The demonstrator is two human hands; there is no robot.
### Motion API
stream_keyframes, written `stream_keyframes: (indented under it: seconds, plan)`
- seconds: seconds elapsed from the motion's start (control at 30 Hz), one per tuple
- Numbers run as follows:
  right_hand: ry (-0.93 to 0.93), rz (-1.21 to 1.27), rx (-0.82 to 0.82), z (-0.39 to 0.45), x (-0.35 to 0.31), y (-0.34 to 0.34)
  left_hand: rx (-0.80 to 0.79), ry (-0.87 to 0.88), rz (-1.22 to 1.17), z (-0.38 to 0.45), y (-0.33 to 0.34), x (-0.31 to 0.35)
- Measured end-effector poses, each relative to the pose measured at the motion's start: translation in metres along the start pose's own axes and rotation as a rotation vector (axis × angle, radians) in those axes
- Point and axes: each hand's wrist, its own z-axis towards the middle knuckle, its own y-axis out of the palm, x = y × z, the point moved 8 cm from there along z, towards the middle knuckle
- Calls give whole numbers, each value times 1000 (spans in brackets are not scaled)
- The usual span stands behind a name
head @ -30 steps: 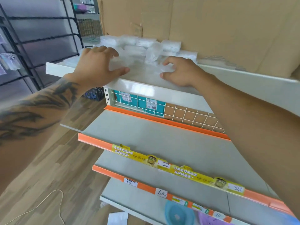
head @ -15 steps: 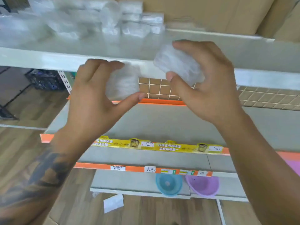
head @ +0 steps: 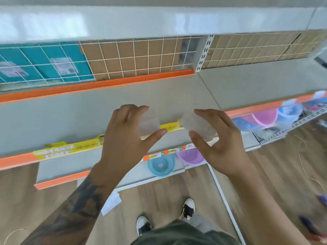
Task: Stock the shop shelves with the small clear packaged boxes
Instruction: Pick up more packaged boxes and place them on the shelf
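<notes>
My left hand (head: 127, 137) grips a small clear packaged box (head: 149, 123) between fingers and thumb. My right hand (head: 219, 144) grips a second clear packaged box (head: 198, 126) the same way. Both hands hover side by side over the front edge of a bare grey shelf (head: 88, 110) with an orange and yellow price strip (head: 58, 151). The boxes are translucent and blurred, so their contents cannot be made out.
The white top shelf edge (head: 159, 22) runs overhead. A wire grid back panel (head: 141, 55) stands behind the grey shelf. Blue (head: 160, 167) and purple (head: 190, 156) plastic bowls sit on the lowest shelf; more plastic ware (head: 265, 117) lies right. My shoes (head: 187, 207) stand on the wood floor.
Both hands lifted a clear box off the top shelf, then lowered them to the middle shelf's front edge. The camera tilted down, so the stack on the top shelf left view.
</notes>
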Motion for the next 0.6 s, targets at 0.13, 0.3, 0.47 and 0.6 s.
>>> stream_keyframes:
  seconds: [0.13, 0.3, 0.47, 0.6]
  plan:
    - [106, 16, -2, -20, 35, -17, -56, 27, -9, 3, 36, 31]
    - [154, 24, 29, -33, 85, -57, -92, 62, 14, 16, 81, 83]
    - [247, 27, 101, -48, 151, -126, -161, 123, -22, 41, 142, 167]
    - [294, -6, 161, -58, 194, -181, -203, 194, -54, 60, 191, 234]
